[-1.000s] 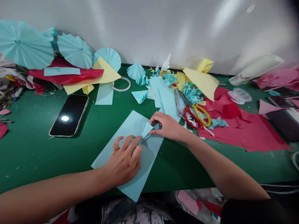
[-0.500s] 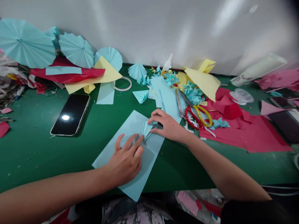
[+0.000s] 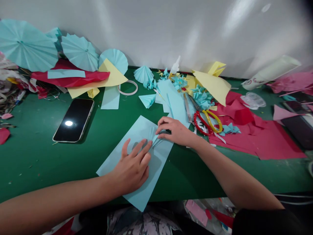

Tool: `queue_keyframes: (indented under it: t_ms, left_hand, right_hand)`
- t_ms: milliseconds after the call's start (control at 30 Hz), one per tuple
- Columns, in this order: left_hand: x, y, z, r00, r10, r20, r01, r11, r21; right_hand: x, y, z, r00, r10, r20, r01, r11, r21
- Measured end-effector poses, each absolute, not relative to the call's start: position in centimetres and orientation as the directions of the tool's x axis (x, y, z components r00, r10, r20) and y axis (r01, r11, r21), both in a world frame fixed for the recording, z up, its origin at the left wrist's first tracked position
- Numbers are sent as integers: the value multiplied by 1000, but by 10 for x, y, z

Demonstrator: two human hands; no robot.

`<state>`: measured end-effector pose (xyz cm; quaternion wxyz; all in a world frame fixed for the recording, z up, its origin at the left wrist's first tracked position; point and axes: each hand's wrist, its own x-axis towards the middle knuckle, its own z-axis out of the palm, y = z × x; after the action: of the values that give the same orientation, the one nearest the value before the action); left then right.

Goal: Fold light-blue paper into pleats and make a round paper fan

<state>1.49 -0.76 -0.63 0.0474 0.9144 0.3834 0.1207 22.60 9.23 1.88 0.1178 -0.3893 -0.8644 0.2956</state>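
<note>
Near the middle of the near edge of the green surface [image 3: 190, 176], we have a light blue sheet [image 3: 156, 163] lying askew, its near corner reaching past that edge. On the sheet, between our hands, sits a small pleated blue paper [image 3: 152, 133], its folds fanning out toward the sheet's far corner. Our left hand [image 3: 133, 168] rests palm down over the sheet, fingers open and spread, fingertips at the narrow end of the pleats. Our right hand [image 3: 174, 132] comes in over the sheet's right corner, fingers bent, thumb and forefinger at the side of the folds; we cannot tell whether they pinch one. A phone [image 3: 74, 120] lies toward the left edge of the surface. Beyond our sheet we see a folded blue cone [image 3: 147, 100] and, nearer the far edge, a white ring [image 3: 128, 94]. To the right are scissors [image 3: 204, 112] with red and yellow handles, beside red paper [image 3: 274, 140] toward the right edge.
</note>
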Motion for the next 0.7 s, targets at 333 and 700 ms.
queue_keyframes:
  t_ms: [333,700]
  left_hand:
    - [16,-8,-6,703,675,223,642,-738,208]
    - [15,-7,-8,705,675,218,643,-738,207]
  right_hand:
    - [231,96,25,-710,685,-162,593,457,-663]
    - [231,96,27,-717,679,-159,582,458,-672]
